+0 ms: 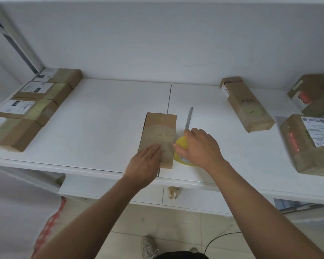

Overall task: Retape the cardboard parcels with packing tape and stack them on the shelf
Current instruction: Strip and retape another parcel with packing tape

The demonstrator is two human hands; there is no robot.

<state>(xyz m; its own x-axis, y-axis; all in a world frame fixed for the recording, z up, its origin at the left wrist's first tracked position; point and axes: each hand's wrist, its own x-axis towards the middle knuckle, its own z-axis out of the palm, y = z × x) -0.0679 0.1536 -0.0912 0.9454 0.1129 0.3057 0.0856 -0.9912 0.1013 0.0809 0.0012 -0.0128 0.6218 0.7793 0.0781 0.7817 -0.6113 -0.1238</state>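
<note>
A flat brown cardboard parcel [160,131] lies near the front edge of the white shelf surface [110,113], with a band of clear tape across its middle. My left hand [145,164] presses flat on the parcel's near end with straight fingers. My right hand [198,146] grips a yellow roll of packing tape [180,154] that stands against the parcel's right side. A knife [189,117] lies just beyond the roll, blade pointing away.
Several taped parcels with white labels [32,101] sit in a row at the left edge. A long brown box [245,103] lies at the back right, and two more parcels [307,143] sit at the far right. A lower shelf and tiled floor lie below.
</note>
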